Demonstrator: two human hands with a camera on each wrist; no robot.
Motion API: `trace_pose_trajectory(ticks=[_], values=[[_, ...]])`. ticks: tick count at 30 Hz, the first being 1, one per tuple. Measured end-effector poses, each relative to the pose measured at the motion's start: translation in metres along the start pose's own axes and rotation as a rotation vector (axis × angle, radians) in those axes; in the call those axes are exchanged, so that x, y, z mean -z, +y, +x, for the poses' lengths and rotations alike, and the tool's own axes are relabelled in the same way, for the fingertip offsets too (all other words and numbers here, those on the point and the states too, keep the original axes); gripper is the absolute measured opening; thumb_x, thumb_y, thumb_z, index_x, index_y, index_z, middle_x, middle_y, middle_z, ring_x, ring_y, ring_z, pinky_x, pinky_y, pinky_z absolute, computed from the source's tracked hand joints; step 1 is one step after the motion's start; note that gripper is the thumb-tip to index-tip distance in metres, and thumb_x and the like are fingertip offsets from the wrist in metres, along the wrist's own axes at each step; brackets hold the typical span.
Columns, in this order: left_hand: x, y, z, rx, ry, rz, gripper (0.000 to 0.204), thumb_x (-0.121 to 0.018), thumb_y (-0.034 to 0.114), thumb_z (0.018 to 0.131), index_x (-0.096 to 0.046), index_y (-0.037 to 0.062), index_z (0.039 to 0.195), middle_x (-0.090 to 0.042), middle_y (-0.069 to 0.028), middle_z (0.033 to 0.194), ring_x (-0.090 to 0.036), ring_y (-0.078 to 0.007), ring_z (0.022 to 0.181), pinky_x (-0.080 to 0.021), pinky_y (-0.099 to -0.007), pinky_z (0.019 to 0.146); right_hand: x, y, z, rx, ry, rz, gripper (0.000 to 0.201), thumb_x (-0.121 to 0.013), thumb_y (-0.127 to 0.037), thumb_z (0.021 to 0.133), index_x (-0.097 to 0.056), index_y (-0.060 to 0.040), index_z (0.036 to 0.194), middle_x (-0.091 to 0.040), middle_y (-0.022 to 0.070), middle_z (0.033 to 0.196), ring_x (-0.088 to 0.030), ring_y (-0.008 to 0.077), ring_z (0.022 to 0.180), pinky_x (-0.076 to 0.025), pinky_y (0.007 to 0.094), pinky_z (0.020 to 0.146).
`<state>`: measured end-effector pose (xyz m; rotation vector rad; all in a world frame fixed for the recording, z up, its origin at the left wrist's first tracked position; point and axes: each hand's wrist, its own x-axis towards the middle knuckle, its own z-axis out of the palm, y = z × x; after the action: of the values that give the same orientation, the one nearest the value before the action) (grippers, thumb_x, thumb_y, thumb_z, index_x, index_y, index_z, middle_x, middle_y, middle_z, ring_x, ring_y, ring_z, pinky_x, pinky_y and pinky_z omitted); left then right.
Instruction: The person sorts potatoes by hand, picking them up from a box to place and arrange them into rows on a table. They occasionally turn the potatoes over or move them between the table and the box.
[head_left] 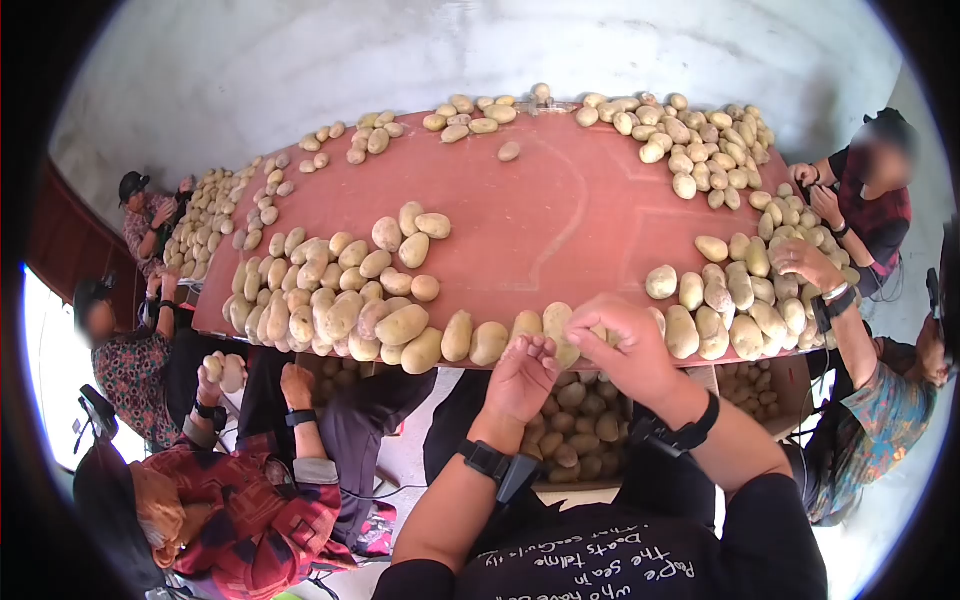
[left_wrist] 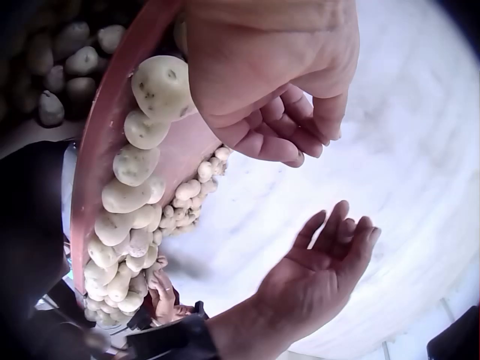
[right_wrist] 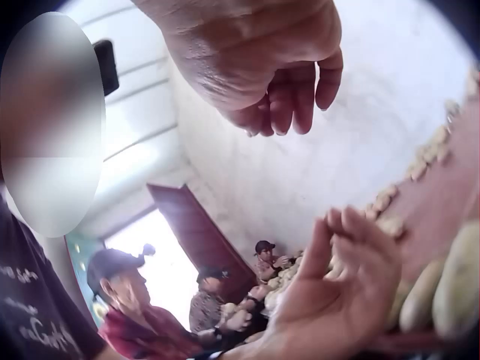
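Both my hands are raised over the near edge of the red table [head_left: 480, 250], palms partly facing each other. My left hand [head_left: 522, 378] has loosely bent fingers and holds nothing; in the right wrist view the left hand [right_wrist: 337, 292] shows an empty palm. The right hand [head_left: 635, 345] is a little farther forward, fingers relaxed, and nothing shows in the right hand [left_wrist: 315, 277] in the left wrist view either. Close by the hands, a row of potatoes [head_left: 490, 342] lines the table's edge. One potato [head_left: 560, 330] appears between the hands in the head view.
Piles of potatoes lie at the left [head_left: 340, 310] and right [head_left: 765, 310], with more along the back. Below the table, before my lap, is a container of potatoes [head_left: 580, 430]. Other people sit close on both sides, one in a red patterned shirt [head_left: 270, 500].
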<state>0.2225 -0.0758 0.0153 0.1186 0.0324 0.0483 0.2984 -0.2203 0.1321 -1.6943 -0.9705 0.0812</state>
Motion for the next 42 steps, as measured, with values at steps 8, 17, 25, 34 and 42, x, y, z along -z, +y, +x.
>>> trace_pose_trajectory(ticks=[8, 17, 25, 34, 42], values=[[0.017, -0.011, -0.018, 0.001, 0.035, -0.002, 0.011, -0.058, 0.02, 0.091, -0.059, 0.0096, 0.094, -0.058, 0.0005, 0.089, -0.053, -0.0127, 0.088, -0.046, -0.0271, 0.073, -0.027, 0.04, -0.085, -0.599, 0.086, 0.509, 0.015, -0.057, -0.013, 0.089, -0.063, 0.0008, 0.087, -0.066, 0.0062, 0.087, -0.061, 0.0107, 0.084, -0.048, 0.026, 0.079], [0.026, -0.026, -0.034, 0.079, 0.072, 0.007, 0.012, -0.054, 0.02, 0.093, -0.059, 0.009, 0.095, -0.059, -0.0018, 0.09, -0.056, -0.0168, 0.092, -0.047, -0.0297, 0.074, -0.007, 0.045, -0.108, -0.483, 0.144, 0.504, 0.017, -0.059, -0.017, 0.089, -0.062, 0.0003, 0.091, -0.063, 0.0016, 0.082, -0.055, 0.0063, 0.078, -0.045, 0.0229, 0.071], [0.083, -0.016, -0.087, 0.137, 0.163, 0.065, 0.026, -0.058, 0.024, 0.09, -0.051, 0.0139, 0.112, -0.055, -0.0059, 0.106, -0.057, -0.0214, 0.094, -0.05, -0.0329, 0.072, -0.024, 0.045, -0.145, -0.601, -0.178, 0.32, 0.024, -0.058, -0.026, 0.088, -0.062, -0.0024, 0.085, -0.061, 0.0009, 0.072, -0.054, 0.0071, 0.07, -0.044, 0.0237, 0.067], [0.047, 0.047, -0.134, -0.072, 0.218, 0.048, 0.025, -0.054, 0.022, 0.091, -0.04, 0.012, 0.073, -0.034, 0.0002, 0.074, -0.04, -0.0111, 0.072, -0.04, -0.0168, 0.048, -0.028, 0.065, -0.17, -0.382, -0.428, 0.046, 0.027, -0.058, -0.031, 0.085, -0.065, -0.0047, 0.09, -0.064, 0.0118, 0.083, -0.063, 0.0253, 0.078, -0.049, 0.0359, 0.071], [0.081, 0.064, -0.156, 0.023, -0.043, -0.107, 0.018, -0.06, 0.023, 0.09, -0.046, 0.0136, 0.084, -0.041, 0.0023, 0.088, -0.046, -0.013, 0.094, -0.048, -0.0219, 0.057, -0.034, 0.116, -0.172, -0.687, -0.56, -0.304, 0.022, -0.059, -0.023, 0.082, -0.067, -0.0033, 0.087, -0.066, 0.0163, 0.08, -0.064, 0.0319, 0.079, -0.049, 0.04, 0.072]])
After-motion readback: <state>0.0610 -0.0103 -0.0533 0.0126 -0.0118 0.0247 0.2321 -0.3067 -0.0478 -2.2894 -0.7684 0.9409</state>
